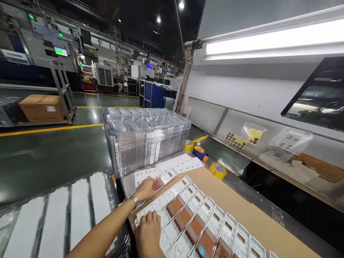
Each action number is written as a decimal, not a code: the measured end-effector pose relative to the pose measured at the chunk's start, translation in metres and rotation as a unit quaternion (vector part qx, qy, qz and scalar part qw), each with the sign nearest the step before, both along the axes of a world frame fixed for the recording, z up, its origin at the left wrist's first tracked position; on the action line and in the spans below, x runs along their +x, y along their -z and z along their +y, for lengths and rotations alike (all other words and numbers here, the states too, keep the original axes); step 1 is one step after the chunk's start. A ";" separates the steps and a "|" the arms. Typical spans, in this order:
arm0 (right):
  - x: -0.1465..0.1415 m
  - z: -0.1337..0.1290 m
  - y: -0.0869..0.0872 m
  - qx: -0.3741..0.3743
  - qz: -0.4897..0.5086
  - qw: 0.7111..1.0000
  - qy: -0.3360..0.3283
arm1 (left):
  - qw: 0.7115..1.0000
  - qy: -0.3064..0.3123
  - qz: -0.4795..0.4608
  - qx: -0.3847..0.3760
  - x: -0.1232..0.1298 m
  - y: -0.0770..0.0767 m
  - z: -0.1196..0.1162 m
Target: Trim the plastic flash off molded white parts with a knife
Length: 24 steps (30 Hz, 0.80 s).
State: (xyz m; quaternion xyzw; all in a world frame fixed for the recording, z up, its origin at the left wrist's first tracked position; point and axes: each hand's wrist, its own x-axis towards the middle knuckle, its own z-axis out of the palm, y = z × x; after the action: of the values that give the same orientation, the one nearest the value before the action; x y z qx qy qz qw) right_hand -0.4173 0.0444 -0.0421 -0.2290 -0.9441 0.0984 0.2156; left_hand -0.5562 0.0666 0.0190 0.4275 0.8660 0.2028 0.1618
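While the left grip (145, 189) appears closed around the near end of a separate white strip (168, 175) with a reddish-brown section, the right grip (149, 231) has its fingers bent over the near end of the ribbed white parts (185, 195); whether it pinches them cannot be told. These parts lie side by side on a brown sheet (206, 179) over the tabletop (239, 190), the separate strip just beside their far edge. Beyond it are printed sheets (180, 162) and a stack of clear trays (153, 134). The step in hand appears to be handling the single strip while steadying the row. The next move calls for keeping the strip level and clear of the adjacent edge.
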 end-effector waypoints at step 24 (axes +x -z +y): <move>0.188 0.115 -0.150 -0.254 0.549 0.763 0.230 | 0.991 0.104 0.080 -0.001 0.004 0.024 0.034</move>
State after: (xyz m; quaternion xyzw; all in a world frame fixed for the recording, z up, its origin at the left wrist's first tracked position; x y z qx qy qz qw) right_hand -0.2295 0.1594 0.1083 -0.3923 -0.5240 0.3913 0.6468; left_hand -0.5520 0.1010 -0.0050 0.5304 0.8270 0.1489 0.1124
